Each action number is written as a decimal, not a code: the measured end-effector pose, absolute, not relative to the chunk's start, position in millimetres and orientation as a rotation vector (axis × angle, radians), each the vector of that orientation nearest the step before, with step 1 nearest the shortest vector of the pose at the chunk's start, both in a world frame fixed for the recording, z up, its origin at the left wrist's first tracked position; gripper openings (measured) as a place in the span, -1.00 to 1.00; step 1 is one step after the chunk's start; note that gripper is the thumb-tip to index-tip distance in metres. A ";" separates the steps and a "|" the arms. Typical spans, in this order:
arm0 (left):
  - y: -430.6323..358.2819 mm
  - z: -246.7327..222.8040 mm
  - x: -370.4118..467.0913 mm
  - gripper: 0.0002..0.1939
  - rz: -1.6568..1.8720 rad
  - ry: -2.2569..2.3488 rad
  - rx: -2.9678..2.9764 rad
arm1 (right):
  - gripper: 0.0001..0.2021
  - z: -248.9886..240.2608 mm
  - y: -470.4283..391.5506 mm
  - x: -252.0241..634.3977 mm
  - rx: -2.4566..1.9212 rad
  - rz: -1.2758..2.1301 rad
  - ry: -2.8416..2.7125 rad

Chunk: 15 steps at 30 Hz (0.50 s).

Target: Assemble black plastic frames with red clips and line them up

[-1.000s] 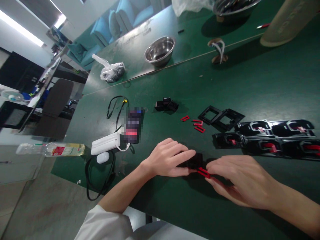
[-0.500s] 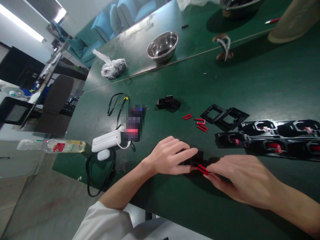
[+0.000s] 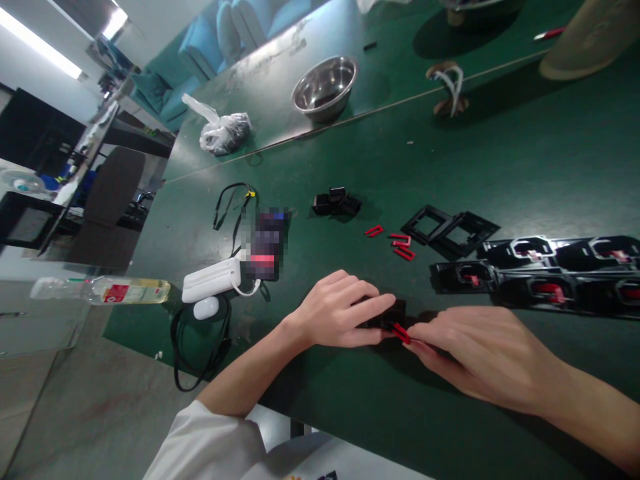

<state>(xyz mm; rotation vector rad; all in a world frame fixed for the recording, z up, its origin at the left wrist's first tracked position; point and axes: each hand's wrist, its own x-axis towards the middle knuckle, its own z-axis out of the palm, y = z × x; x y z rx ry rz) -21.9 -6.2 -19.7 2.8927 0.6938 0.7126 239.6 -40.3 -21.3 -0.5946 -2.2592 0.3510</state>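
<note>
The left hand (image 3: 337,312) is gripping a small black part (image 3: 399,311) low over the table (image 3: 320,380), its index finger lying across the top and its thumb running along the near side, so the fingers are standing only as far apart as the part is wide. The right hand (image 3: 480,353) is pinching a red clip (image 3: 401,333) between thumb and forefinger, the gap narrow and the other fingers curling under the palm (their tips are hiding from view). The clip is slanting between the two hands, its far end meeting the near edge of the black part; whether it is sitting inside, one cannot tell. Beyond the hands, loose red clips (image 3: 404,254) are lying near two overlapping black frames (image 3: 467,235), and a cluster of black pieces (image 3: 336,202) is resting farther left. Black housings (image 3: 533,290) with red inserts are lining up at the right.
</note>
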 end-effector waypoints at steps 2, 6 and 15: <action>-6.4 -19.7 -21.8 -0.62 0.711 0.693 2.889 | -0.92 -20.7 -40.0 239.7 -0.598 0.341 -2.260; -6.1 -18.2 -20.3 -0.63 0.793 0.675 2.870 | -0.93 -19.1 -40.2 239.6 -0.598 0.359 -2.255; -6.1 -18.0 -20.5 -0.62 0.779 0.693 2.889 | -0.92 -19.2 -40.3 238.9 -0.598 0.353 -2.251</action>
